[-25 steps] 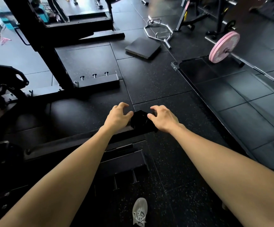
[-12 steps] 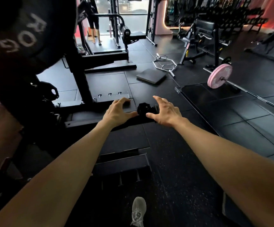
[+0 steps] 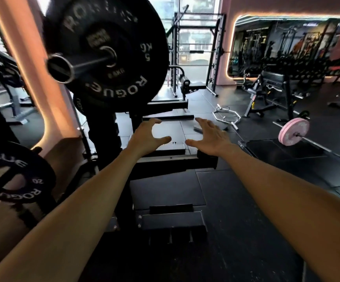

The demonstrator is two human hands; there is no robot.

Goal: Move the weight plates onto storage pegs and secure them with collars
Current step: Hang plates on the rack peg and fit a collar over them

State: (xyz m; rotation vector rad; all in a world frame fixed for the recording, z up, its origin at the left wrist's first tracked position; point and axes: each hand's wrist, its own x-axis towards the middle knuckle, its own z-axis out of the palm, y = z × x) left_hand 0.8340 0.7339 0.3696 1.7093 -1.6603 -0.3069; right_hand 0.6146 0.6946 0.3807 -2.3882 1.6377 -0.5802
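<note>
1. Both hands, left (image 3: 144, 137) & right (image 3: 209, 137), spread open, holding nothing.
2. Black plate (image 3: 108, 49) sits on its peg (image 3: 60, 68), upper left.
3. No collar on peg end, prob. still to fit; view blurry.

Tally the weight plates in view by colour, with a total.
Black plates: 3, the big plate on the peg, one partly hidden behind it, the 20 plate lower left.
Pink plates: 1, on the barbell at right.
Total: 4
</note>
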